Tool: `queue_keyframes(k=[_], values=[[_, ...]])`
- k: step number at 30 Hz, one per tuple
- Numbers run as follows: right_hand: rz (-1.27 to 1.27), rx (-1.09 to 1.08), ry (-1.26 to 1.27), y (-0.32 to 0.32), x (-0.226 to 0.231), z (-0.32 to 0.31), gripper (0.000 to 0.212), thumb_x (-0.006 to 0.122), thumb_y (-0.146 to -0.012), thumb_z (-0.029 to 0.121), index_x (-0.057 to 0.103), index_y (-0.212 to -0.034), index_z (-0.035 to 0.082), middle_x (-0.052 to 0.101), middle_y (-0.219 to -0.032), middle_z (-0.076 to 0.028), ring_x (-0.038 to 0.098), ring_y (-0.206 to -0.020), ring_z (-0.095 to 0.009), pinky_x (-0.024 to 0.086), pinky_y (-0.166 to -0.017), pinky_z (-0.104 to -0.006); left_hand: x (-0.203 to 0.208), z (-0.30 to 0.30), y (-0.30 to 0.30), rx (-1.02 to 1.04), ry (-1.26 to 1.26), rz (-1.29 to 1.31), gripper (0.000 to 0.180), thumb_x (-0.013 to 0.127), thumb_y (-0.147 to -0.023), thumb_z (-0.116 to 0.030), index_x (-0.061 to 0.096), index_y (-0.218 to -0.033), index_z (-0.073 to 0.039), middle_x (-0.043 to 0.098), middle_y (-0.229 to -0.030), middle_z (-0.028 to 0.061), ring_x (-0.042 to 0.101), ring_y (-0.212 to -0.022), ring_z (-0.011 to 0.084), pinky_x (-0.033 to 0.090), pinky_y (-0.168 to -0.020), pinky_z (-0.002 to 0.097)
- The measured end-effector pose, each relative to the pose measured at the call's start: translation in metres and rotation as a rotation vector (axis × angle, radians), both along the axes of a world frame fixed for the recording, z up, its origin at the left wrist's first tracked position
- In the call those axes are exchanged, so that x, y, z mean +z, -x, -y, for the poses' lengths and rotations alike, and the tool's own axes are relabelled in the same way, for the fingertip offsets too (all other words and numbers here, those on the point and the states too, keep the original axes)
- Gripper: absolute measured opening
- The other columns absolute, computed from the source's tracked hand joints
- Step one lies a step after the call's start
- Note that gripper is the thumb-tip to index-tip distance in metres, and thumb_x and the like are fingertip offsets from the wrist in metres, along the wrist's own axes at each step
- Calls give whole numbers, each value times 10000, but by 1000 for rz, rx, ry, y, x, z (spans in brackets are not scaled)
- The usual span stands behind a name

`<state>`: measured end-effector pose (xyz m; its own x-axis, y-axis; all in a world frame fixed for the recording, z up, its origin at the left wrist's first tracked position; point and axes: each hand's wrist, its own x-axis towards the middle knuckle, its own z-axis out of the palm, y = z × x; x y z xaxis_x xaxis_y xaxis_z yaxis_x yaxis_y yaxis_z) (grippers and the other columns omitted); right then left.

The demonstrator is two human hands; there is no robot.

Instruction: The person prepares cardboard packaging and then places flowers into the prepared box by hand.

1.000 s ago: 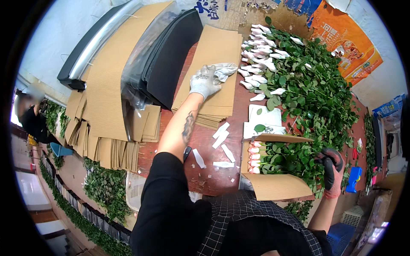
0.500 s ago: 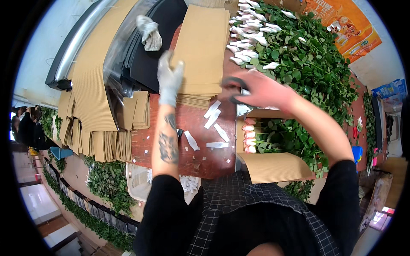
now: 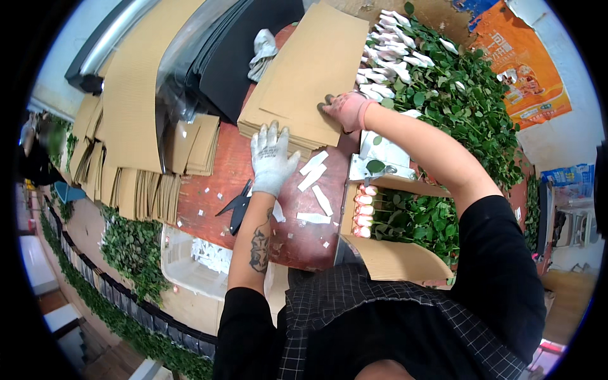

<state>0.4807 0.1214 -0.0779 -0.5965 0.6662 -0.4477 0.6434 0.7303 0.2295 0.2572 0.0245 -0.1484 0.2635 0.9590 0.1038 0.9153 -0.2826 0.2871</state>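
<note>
My left hand (image 3: 273, 158), in a whitish glove, spreads its fingers against the near edge of a stack of brown corrugated cardboard sheets (image 3: 310, 63). At the stack's right edge, my right hand (image 3: 348, 112), in a pink glove with dark fingertips, lays its separated fingers on the top sheet. Black-handled pruning shears (image 3: 237, 208) lie beside my left forearm. White paper strips (image 3: 312, 179) are scattered on the red tabletop (image 3: 209, 190). Near my right forearm, pink roses (image 3: 363, 210) with leafy stems lie in a row at a cardboard edge. A crumpled greyish glove (image 3: 263, 54) sits beyond the stack.
Many white-sleeved flowers with green stems (image 3: 443, 107) are heaped at the far right. Black sheets (image 3: 234, 57) and cardboard pieces (image 3: 145, 190) stand on the left. A metal fixture (image 3: 380, 158) sits beside the roses. A white bin (image 3: 190, 259) holds white scraps.
My left hand has come nearer, down to the stack's near edge. My right hand has moved up onto its right side. The stack is now tilted in view, and the shears are uncovered.
</note>
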Motion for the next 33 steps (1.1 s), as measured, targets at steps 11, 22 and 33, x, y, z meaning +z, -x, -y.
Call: queue_keyframes(k=[11, 22, 33], values=[[-116, 156, 2, -21, 3, -20, 478, 712, -622, 227, 623, -1081, 126, 642, -957, -96, 625, -962, -287, 500, -829, -397, 10, -8, -7, 15, 28, -103, 658, 649, -773, -367, 463, -1350, -111, 326, -1462, 155, 260, -1362, 362, 171, -1123, 495], [-223, -19, 197, -1, 2, -27, 629, 753, -571, 318, 590, -1139, 102, 607, -1088, -118, 607, -1020, -305, 496, -857, -404, 7, -6, 0, -28, 9, -79, 674, 665, -735, -307, 463, -1349, -113, 352, -1439, 151, 304, -1337, 366, 253, -1089, 487], [-249, 39, -48, 4, -2, -10, 515, 691, -607, 179, 580, -1103, 92, 621, -1054, -141, 612, -1008, -321, 499, -850, -412, 7, -6, 1, -40, -19, -87, 681, 658, -732, -332, 457, -1351, -132, 353, -1441, 150, 315, -1334, 362, 268, -1075, 483]])
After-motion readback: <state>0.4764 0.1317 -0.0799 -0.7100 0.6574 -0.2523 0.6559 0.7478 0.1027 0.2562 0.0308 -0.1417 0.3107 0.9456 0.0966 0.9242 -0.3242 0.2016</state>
